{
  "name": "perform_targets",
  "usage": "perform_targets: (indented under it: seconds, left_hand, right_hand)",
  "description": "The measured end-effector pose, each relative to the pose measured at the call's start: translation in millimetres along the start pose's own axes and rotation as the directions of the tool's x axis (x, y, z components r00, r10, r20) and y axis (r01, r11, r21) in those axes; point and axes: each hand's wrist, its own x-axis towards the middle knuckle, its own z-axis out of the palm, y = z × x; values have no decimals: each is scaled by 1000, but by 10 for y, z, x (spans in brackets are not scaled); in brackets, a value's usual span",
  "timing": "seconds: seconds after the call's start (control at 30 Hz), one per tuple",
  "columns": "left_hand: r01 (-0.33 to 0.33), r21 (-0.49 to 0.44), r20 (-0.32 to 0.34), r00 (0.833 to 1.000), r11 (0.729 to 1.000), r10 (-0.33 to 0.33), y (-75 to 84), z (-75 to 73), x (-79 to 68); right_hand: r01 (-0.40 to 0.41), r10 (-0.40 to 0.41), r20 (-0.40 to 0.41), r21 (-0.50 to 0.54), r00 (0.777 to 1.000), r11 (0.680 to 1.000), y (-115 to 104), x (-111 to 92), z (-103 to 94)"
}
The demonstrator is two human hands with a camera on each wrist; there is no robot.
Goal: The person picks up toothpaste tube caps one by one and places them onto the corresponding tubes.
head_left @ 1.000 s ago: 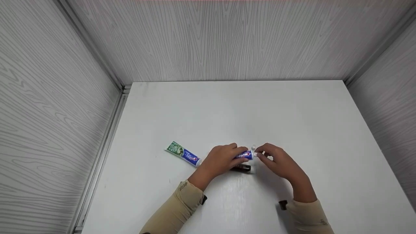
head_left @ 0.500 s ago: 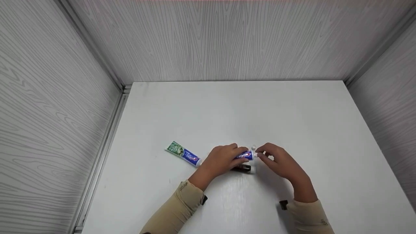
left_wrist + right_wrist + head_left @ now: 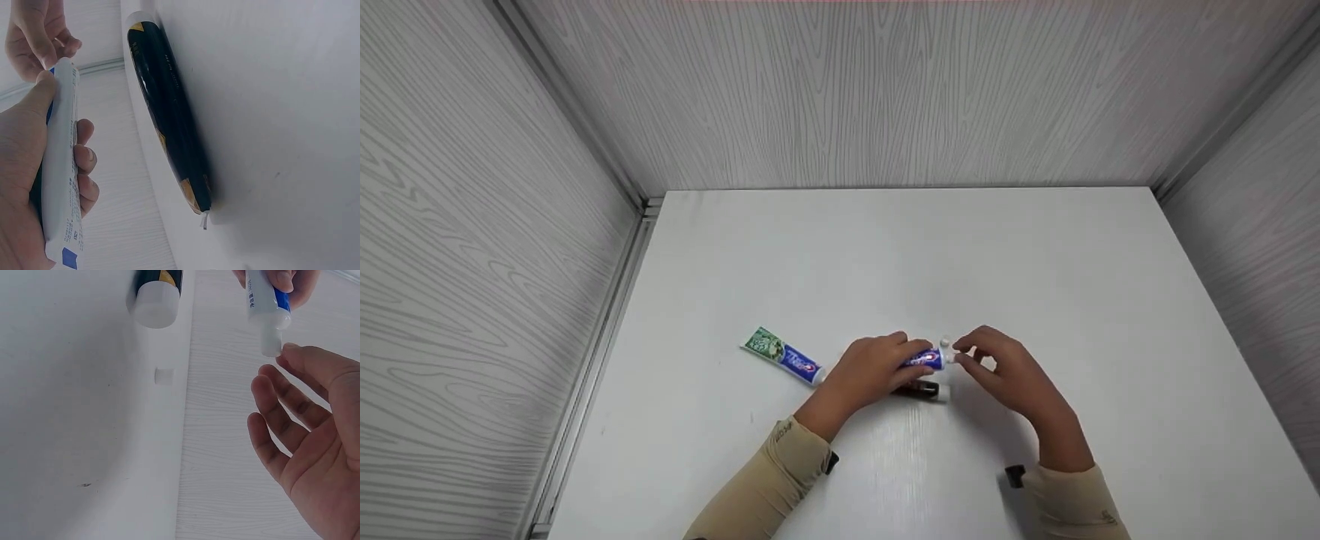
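My left hand (image 3: 873, 367) grips a blue and white toothpaste tube (image 3: 924, 359), raised above the table with its narrow end toward the right. In the left wrist view the tube's white printed back (image 3: 63, 163) shows between thumb and fingers. At that narrow end, the thumb and forefinger of my right hand (image 3: 1006, 373) pinch the small white cap (image 3: 271, 343); its other fingers stay loosely bent. Below the left hand lies a black toothpaste tube (image 3: 169, 112) with a white cap, partly hidden in the head view.
A green and blue toothpaste tube (image 3: 784, 355) lies on the white table (image 3: 840, 262) left of my hands. One small loose white cap (image 3: 164, 376) rests on the tabletop just beyond the held tube. Grey wood-grain panels (image 3: 840, 90) enclose the table's back and sides.
My right hand has shifted slightly up and to the right, its fingertips staying at the tube's end. The left hand and the tubes on the table have hardly moved.
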Motion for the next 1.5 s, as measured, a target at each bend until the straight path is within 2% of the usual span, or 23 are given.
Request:
perform_targets:
  seconds: [0.17, 0.4, 0.63, 0.87, 1.3, 1.5]
  left_hand:
    - [-3, 8, -3, 1000, 1000, 3, 3, 4, -2]
    - [14, 0, 12, 1000, 1000, -14, 15, -4, 3]
    - [-8, -3, -13, 1000, 1000, 8, 18, -20, -1]
    - [-2, 0, -13, 1000, 1000, 2, 5, -2, 2]
    - [7, -11, -2, 1000, 1000, -7, -5, -3, -3]
    - [-6, -1, -15, 1000, 1000, 6, -4, -6, -6]
  right_hand:
    - [11, -11, -14, 21, 1000, 1000, -9, -4, 20]
    - [-25, 25, 1, 50, 1000, 998, -21, 3, 54]
    - [21, -21, -1, 35, 1000, 999, -18, 17, 60]
    - [23, -24, 16, 44, 1000, 999, -16, 25, 39]
    - [-13, 11, 52, 26, 999, 1000, -9, 25, 37]
    - [-53, 51, 83, 30, 995, 998, -29, 23, 21]
